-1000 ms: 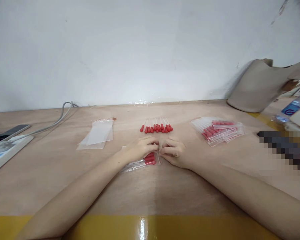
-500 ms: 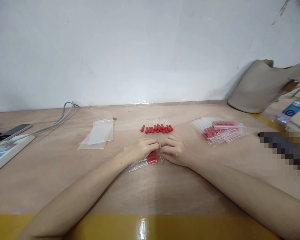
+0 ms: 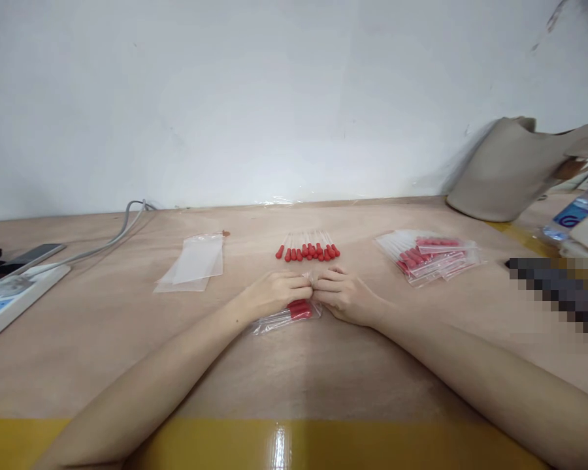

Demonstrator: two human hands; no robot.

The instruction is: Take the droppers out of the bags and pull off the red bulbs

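Note:
In the middle of the table, my left hand (image 3: 278, 292) and my right hand (image 3: 343, 295) pinch the edge of a clear zip bag (image 3: 274, 322), their fingertips meeting. Inside the bag lie several droppers with red rubber bulbs (image 3: 300, 309), their clear stems pointing left. Part of the bag is hidden under my left hand. Just beyond my hands is a row of loose droppers (image 3: 313, 250), red bulbs toward me and thin clear stems toward the wall.
Flat, unfilled zip bags (image 3: 196, 261) lie to the left. Bags packed with red-bulbed droppers (image 3: 428, 256) are piled at right. A grey-beige bag-like container (image 3: 500, 173) stands at the wall. A power strip (image 3: 24, 297), cable (image 3: 112, 241) and phone (image 3: 42, 253) sit far left.
My fingers have come closer together along the bag's edge. The bag's left end has shifted slightly right. Loose droppers and both bag piles stay where they were.

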